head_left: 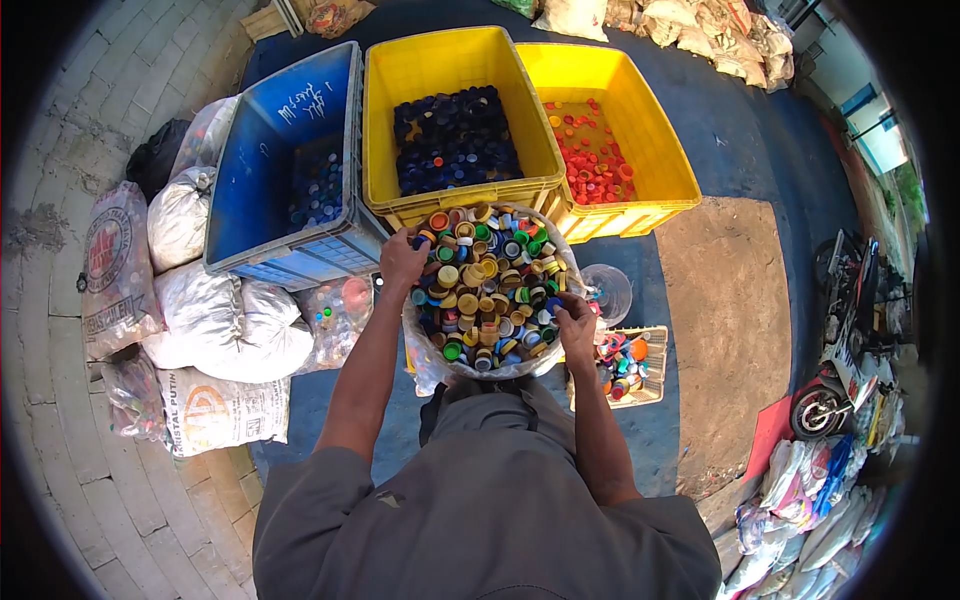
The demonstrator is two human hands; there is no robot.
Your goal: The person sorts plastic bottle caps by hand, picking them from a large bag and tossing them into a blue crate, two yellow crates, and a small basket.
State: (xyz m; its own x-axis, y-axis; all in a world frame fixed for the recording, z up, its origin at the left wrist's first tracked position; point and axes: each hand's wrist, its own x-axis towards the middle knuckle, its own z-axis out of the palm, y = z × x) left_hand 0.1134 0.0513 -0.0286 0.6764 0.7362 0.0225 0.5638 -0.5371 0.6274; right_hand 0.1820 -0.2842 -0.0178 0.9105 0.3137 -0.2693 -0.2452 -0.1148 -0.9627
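Observation:
A round tub heaped with mixed bottle caps sits right in front of me. The caps are tan, green, white, blue and orange. My left hand is at the tub's upper left rim, its fingers closed at a dark blue cap beside an orange one. On the right side of the heap, my right hand pinches a blue bottle cap between thumb and fingers. Both hands touch the edge of the pile, and their palms are hidden from view.
Behind the tub stand a blue crate with blue caps, a yellow crate with dark caps and another yellow crate with red caps. A small basket and clear container are at right. Stuffed sacks line the left.

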